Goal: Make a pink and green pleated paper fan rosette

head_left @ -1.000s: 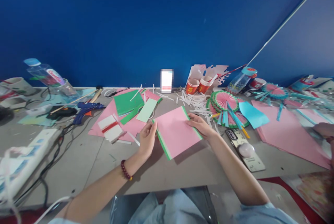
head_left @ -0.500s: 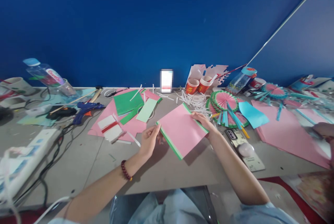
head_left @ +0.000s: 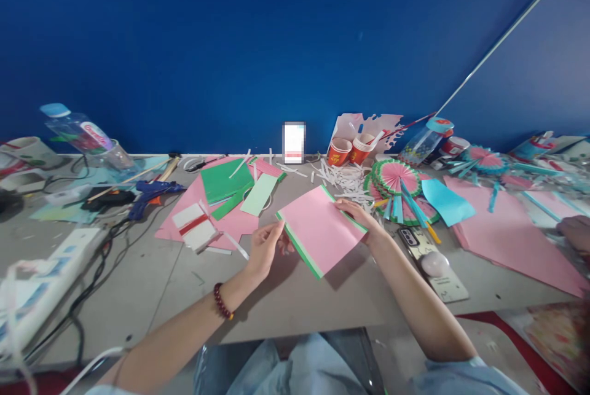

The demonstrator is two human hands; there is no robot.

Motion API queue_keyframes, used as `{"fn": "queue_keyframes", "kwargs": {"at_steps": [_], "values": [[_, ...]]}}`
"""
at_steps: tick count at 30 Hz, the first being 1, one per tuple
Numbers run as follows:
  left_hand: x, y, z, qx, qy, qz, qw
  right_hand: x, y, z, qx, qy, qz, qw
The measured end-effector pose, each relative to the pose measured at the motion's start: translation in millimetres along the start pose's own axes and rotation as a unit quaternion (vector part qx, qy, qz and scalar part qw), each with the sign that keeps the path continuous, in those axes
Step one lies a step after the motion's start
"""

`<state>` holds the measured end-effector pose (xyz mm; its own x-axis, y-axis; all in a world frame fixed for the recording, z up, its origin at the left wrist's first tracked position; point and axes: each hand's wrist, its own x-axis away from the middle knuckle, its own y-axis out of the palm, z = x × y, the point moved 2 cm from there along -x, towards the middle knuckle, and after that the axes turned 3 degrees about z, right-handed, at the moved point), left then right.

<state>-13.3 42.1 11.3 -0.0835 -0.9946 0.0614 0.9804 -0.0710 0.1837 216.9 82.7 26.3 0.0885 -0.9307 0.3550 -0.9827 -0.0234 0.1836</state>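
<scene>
While both hands hold it above the near middle of the table [head_left: 258, 321], the pink sheet [head_left: 322, 232] sits at a slant, with green bands along its left and right edges. The left hand [head_left: 263, 250] is partly curled, its thumb and fingers pinching the left corner; a bracelet [head_left: 222, 301] of dark beads circles that wrist. The right hand [head_left: 360, 221] grips the right edge, fingers bent around it, little gap between them and the paper.

Just beyond the sheet, to the left, a pale green strip [head_left: 259, 195] lies next to a dark green sheet [head_left: 225, 181], and a white packet [head_left: 187, 217] with a red band rests nearer. Farther left are a blue glue gun [head_left: 154, 193] and, near the edge, a white power strip [head_left: 50, 278]. On the far side, white paper scraps [head_left: 341, 179] lie before red paper cups [head_left: 340, 152]. To the right are a pleated pink-and-green fan [head_left: 396, 178], a blue sheet [head_left: 447, 201] and, nearer, a phone [head_left: 447, 287] bearing a round white object [head_left: 434, 264]. Another person's hand [head_left: 576, 232] shows at the far right.
</scene>
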Motion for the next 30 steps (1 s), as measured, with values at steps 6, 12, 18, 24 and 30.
{"fn": "queue_keyframes", "kwargs": {"at_steps": [6,12,18,24,30], "values": [[0.5,0.2,-1.1,-0.014,0.007,-0.004,1.000,-0.3,0.5,0.7,0.008,0.007,0.000,1.000],[0.5,1.9,0.8,-0.041,-0.005,0.005,0.999,1.0,4.7,-1.3,0.010,0.009,0.018,1.000],[-0.3,1.5,2.0,-0.082,0.001,0.011,0.997,-3.0,1.7,-0.7,0.027,-0.023,0.024,0.999],[-2.1,-1.2,2.3,-0.083,0.021,0.012,0.996,-1.6,2.5,1.2,0.000,-0.024,0.024,0.999],[-2.3,-4.3,-0.1,-0.053,0.041,0.012,0.998,0.2,6.6,2.0,-0.010,-0.019,0.018,1.000]]}}
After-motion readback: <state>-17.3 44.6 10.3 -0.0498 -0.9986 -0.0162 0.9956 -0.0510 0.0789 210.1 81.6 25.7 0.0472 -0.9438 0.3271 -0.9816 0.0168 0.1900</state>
